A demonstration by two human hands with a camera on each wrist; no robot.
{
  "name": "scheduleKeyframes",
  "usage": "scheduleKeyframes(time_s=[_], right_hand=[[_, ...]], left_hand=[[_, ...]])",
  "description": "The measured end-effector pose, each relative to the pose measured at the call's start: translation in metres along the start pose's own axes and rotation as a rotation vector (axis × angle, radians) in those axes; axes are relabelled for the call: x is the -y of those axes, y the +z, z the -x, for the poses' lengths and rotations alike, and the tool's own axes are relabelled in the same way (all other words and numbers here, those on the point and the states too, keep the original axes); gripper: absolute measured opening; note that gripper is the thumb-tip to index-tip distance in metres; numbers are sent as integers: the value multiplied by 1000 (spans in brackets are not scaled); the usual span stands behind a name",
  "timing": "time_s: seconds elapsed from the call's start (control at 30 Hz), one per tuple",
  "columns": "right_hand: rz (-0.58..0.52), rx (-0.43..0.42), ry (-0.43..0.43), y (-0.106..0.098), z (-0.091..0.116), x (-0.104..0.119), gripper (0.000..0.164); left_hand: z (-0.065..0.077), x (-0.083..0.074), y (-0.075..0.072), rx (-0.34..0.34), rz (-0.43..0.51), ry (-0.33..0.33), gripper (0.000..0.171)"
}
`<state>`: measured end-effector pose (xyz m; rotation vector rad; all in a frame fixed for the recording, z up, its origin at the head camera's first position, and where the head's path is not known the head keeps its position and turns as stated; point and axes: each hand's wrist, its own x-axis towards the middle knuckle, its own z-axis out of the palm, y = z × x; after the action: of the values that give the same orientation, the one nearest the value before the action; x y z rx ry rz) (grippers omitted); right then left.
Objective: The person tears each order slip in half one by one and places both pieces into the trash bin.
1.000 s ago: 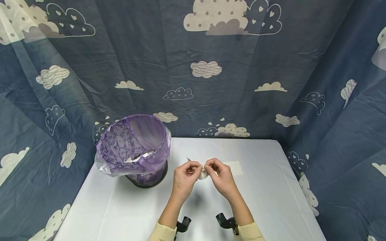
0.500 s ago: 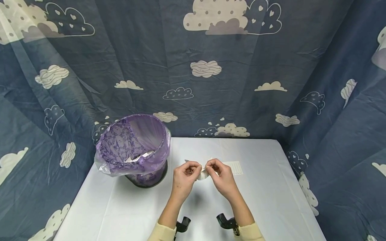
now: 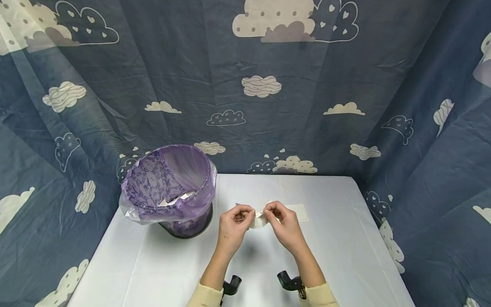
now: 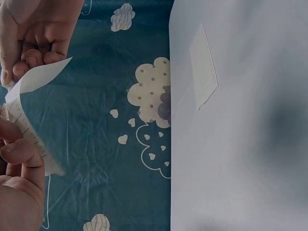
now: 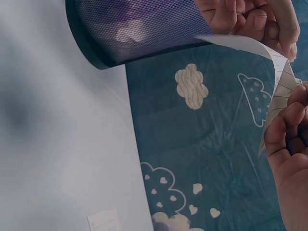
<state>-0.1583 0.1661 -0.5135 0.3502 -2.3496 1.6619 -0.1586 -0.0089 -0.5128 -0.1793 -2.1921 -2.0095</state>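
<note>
Between both hands is a curved white strip of paper [image 3: 259, 221] with printed lines, lifted above the table. My left hand [image 3: 235, 226] pinches it from the left with thumb and fingers, and my right hand [image 3: 284, 226] pinches it from the right, a small gap between their fingertips. A pale flap of the paper stands up in that gap. In the left wrist view the paper [image 4: 30, 127] bends away with a loose end pointing up. The right wrist view has the paper [image 5: 276, 82] curling between the hands. Fingers hide its pinched parts; I cannot tell whether it is torn.
A mesh waste bin [image 3: 188, 228] with a purple liner stands left of the hands, pale scraps inside. Another lined sheet of paper [image 3: 301, 212] lies flat on the white table [image 3: 345, 256], behind the right hand. A cloud-patterned curtain [image 3: 184, 76] surrounds the table.
Fingertips of the two hands have drawn slightly apart, and more of the paper shows between them. A raised flap is now visible there. Bin and flat sheet stay put.
</note>
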Motion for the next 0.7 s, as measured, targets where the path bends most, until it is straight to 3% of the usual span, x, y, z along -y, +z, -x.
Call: scheduleKeyframes(time_s=[0.7], right_hand=[[2,-11,-9,-5,3,-1,9]], left_hand=[[0,1,1,-10,13,-1,5]])
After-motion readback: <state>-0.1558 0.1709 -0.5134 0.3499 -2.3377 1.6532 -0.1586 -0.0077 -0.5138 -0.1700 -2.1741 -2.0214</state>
